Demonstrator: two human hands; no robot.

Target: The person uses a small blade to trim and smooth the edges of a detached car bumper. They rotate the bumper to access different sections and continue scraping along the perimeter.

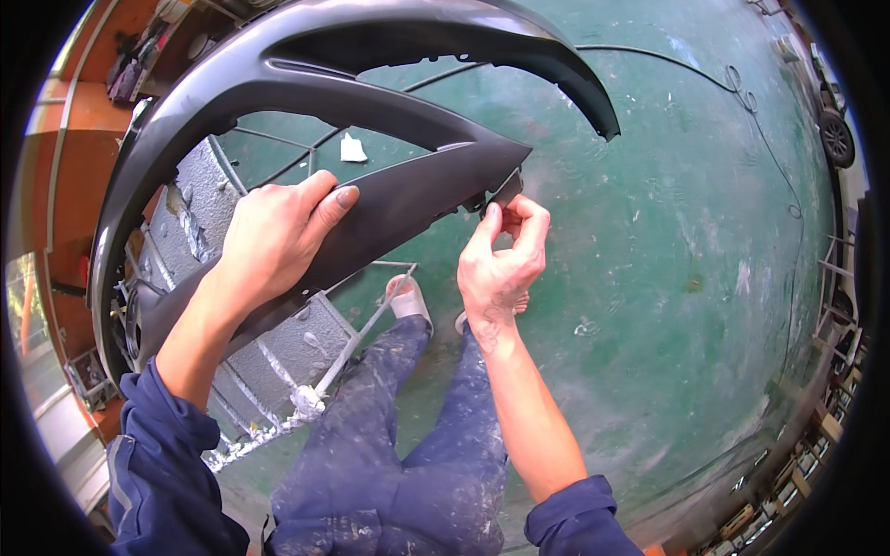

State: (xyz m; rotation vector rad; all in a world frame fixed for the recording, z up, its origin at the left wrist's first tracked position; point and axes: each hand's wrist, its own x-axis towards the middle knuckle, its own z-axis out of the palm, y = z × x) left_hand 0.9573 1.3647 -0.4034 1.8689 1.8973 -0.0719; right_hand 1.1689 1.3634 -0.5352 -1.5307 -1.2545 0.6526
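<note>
A large, dark grey car bumper [408,176], curved and full of openings, stretches across the upper left of the head view. My left hand [273,227] grips its lower panel, the thumb lying over the face and the other fingers hidden behind. At the pointed right corner of that panel, my right hand [503,259] pinches a small, dark, flat piece [507,188] between thumb and fingers. Whether this piece is a tab of the bumper or a separate strip, I cannot tell. Both hands are bare.
Beneath the bumper is a paint-crusted metal stand [343,361], close to my legs. A white scrap [352,148] lies on the green floor [649,278]. A thin black hose [649,52] runs across the far side. Along the right edge are a car wheel [837,139] and racks.
</note>
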